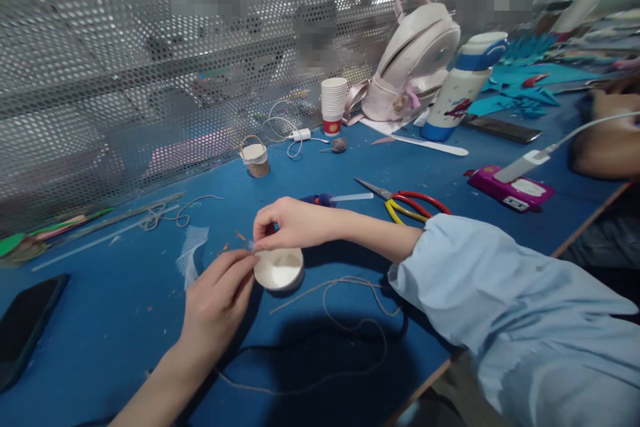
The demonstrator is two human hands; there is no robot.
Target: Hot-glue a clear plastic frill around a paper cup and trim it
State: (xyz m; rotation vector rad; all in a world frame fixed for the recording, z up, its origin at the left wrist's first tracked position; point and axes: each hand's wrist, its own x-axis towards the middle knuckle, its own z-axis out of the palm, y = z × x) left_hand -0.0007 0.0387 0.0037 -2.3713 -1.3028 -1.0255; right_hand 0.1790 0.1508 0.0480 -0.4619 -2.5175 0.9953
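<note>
A: How do the hands stand at the rim?

B: The left hand (220, 300) has its fingers drawn narrow, apparently pinching the left rim of a shallow, round white paper cup (280, 273), which appears to rest on the blue desk (125, 340). The right hand (295, 223) brings thumb and forefinger close together just beside its left fellow; whether they hold anything cannot be told.

A: What makes for good handling?

B: A light left pinch, probably, since thin paper may buckle; small right-hand movements; and the light-blue sleeve (475, 293) kept off the loose grey twine (343, 280). The dark-blue glue gun (324, 201), beyond the right wrist, also deserves clearance.
</note>
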